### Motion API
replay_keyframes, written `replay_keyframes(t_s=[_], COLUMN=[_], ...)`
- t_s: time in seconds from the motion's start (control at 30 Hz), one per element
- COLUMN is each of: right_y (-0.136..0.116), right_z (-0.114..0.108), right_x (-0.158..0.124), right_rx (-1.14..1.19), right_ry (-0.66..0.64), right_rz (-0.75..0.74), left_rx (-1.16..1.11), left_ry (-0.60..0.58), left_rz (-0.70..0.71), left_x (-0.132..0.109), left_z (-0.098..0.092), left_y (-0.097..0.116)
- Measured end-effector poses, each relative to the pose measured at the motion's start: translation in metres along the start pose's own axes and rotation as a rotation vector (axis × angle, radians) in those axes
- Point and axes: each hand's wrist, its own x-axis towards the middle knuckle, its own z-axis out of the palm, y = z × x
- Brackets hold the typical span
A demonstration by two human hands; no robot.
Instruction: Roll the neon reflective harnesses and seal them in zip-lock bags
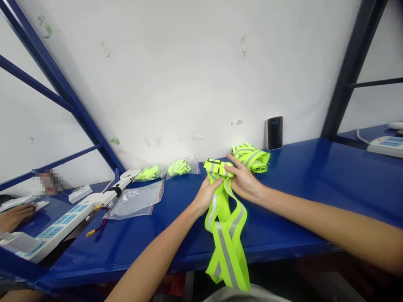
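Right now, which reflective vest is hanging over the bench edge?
The unfolded vest in your left hand and right hand; it alone drapes past the edge. The bundled vest and two bagged vests lie on the blue bench.

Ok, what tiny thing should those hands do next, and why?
I think the right hand could best gather the neon yellow reflective harness up onto the blue bench. Its long loops dangle over the bench edge, while the left hand holds the top near the black buckle, so they might slip or tangle.
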Motion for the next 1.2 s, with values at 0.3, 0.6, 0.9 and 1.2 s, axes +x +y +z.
replay_keyframes(t_s=[0.3, 0.6, 0.9, 1.2], right_y=[0.001, -0.010, -0.010, -0.008], right_z=[0.000, -0.007, -0.014, -0.023], right_x=[0.000, 0.002, 0.004, 0.008], right_rx=[-0.043, -0.194, -0.297, -0.831], right_ry=[-0.009, -0.026, -0.102, -0.251], right_rz=[-0.034, 0.045, -0.010, -0.407], left_rx=[0.131, 0.044, -0.042, -0.063], left_ry=[0.000, -0.087, -0.105, -0.031], left_rz=[0.015, -0.173, -0.228, -0.186], left_x=[-0.005, -0.010, -0.011, -0.012], left_z=[0.002, 0.000, -0.004, 0.004], left_y=[0.007, 0.015, 0.019, 0.018])
